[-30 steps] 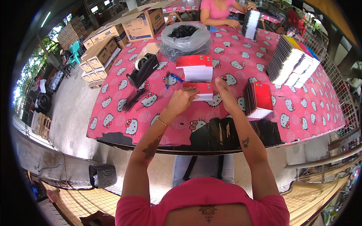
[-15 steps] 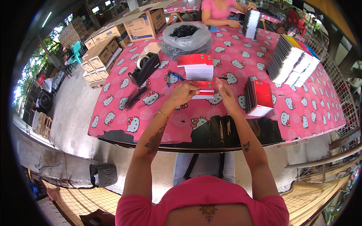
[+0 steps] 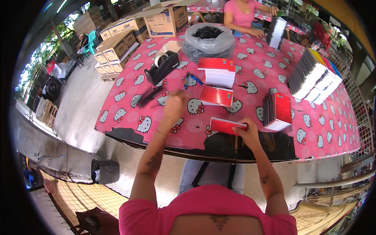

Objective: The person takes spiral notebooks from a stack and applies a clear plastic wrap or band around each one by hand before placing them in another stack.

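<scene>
Red notebook (image 3: 221,126) in right hand (image 3: 250,134)

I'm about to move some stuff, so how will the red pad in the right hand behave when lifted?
The red pad looks small and fairly thin, so it's probably light. It shows no spiral binding, so it might fan apart. Gripped at its right end by the right hand, it looks straight, perhaps fairly stiff.
</scene>
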`<state>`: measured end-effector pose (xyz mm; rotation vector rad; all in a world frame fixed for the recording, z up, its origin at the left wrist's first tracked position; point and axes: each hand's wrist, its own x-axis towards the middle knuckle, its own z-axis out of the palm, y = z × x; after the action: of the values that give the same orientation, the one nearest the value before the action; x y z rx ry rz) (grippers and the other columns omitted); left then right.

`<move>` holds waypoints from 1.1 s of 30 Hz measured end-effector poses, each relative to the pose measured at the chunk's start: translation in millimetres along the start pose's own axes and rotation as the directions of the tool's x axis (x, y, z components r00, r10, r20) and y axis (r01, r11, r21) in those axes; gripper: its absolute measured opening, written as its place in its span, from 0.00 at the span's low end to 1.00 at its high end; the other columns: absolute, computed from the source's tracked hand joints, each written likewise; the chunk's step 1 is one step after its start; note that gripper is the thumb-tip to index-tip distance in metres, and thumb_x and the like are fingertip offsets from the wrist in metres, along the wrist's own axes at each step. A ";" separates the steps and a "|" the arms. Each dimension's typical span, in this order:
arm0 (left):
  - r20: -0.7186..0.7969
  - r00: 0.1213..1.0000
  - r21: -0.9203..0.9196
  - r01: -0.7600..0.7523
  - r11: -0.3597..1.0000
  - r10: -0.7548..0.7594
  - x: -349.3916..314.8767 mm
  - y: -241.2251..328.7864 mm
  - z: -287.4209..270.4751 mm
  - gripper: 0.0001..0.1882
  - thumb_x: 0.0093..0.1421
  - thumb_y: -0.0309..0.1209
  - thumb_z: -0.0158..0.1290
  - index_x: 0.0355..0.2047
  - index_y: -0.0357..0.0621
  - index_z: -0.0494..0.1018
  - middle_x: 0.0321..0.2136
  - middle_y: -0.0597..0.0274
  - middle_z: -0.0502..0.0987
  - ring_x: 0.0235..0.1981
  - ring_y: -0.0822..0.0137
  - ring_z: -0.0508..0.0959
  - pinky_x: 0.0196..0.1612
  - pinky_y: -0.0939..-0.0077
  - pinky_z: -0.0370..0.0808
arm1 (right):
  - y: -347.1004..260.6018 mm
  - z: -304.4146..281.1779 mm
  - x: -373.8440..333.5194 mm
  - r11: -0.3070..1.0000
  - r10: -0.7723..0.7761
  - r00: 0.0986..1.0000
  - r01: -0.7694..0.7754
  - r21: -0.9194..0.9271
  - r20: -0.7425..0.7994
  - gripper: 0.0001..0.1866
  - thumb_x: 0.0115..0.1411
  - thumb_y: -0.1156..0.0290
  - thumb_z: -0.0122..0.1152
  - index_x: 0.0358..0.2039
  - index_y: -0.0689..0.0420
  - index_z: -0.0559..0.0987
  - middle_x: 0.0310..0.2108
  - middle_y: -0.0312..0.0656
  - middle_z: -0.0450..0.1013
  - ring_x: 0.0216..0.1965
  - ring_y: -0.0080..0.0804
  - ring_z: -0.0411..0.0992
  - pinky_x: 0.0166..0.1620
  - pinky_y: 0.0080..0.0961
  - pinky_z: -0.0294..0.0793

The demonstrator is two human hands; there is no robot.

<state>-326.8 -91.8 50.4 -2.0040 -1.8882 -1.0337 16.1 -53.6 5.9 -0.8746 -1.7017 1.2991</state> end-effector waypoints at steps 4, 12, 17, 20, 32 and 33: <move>0.018 0.990 0.281 0.126 0.951 -0.137 -26.0 -60.5 10.4 0.07 0.60 0.30 0.56 0.33 0.37 0.76 0.39 0.46 0.78 0.44 0.46 0.77 0.42 0.55 0.75 | -14.8 23.4 8.2 0.949 0.033 0.999 -0.036 0.314 0.016 0.10 0.55 0.83 0.65 0.34 0.58 0.74 0.43 0.43 0.77 0.45 0.23 0.73 0.48 0.25 0.73; 0.124 0.978 -0.435 0.204 0.877 -0.166 -47.6 74.2 -9.3 0.11 0.63 0.27 0.57 0.45 0.37 0.78 0.26 0.54 0.77 0.24 0.66 0.76 0.28 0.73 0.71 | -2.7 24.3 13.5 0.982 0.008 0.991 -0.033 0.185 0.133 0.16 0.62 0.78 0.60 0.51 0.62 0.79 0.47 0.39 0.77 0.48 0.22 0.72 0.54 0.22 0.70; 0.062 0.982 -0.555 0.181 0.812 -0.176 -48.3 82.8 -2.9 0.10 0.61 0.25 0.58 0.43 0.37 0.80 0.26 0.58 0.77 0.25 0.71 0.74 0.28 0.77 0.70 | -7.8 23.8 13.3 0.990 0.011 0.987 -0.033 0.140 0.159 0.14 0.63 0.77 0.60 0.50 0.63 0.79 0.46 0.38 0.78 0.48 0.22 0.72 0.54 0.22 0.70; 0.093 0.983 -0.517 0.185 0.836 -0.160 -40.8 82.5 -4.0 0.10 0.61 0.25 0.58 0.43 0.38 0.80 0.26 0.59 0.77 0.25 0.71 0.75 0.28 0.77 0.70 | -8.5 21.8 12.2 0.991 0.023 0.987 -0.045 0.130 0.160 0.14 0.63 0.76 0.60 0.50 0.62 0.79 0.47 0.38 0.77 0.48 0.22 0.72 0.54 0.22 0.70; 0.264 0.953 -0.440 -0.020 0.898 0.151 -25.5 59.3 -14.7 0.07 0.59 0.26 0.59 0.38 0.40 0.77 0.31 0.56 0.75 0.28 0.57 0.78 0.30 0.68 0.73 | -11.8 21.4 10.6 0.993 0.045 0.968 -0.070 0.092 0.248 0.16 0.64 0.72 0.62 0.52 0.61 0.79 0.49 0.37 0.76 0.45 0.18 0.71 0.46 0.17 0.72; 0.225 0.963 -0.482 -0.026 0.876 0.152 -20.9 70.1 -19.2 0.06 0.61 0.27 0.58 0.38 0.40 0.77 0.31 0.55 0.75 0.28 0.55 0.78 0.30 0.67 0.73 | -13.6 20.2 11.5 0.993 0.050 0.968 -0.074 0.091 0.247 0.17 0.64 0.71 0.62 0.52 0.61 0.79 0.48 0.36 0.76 0.44 0.18 0.71 0.46 0.17 0.72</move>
<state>-266.5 -131.2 73.7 -2.5841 -1.7545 -1.3791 -7.8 -55.1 18.2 -0.7382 -1.7903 1.5745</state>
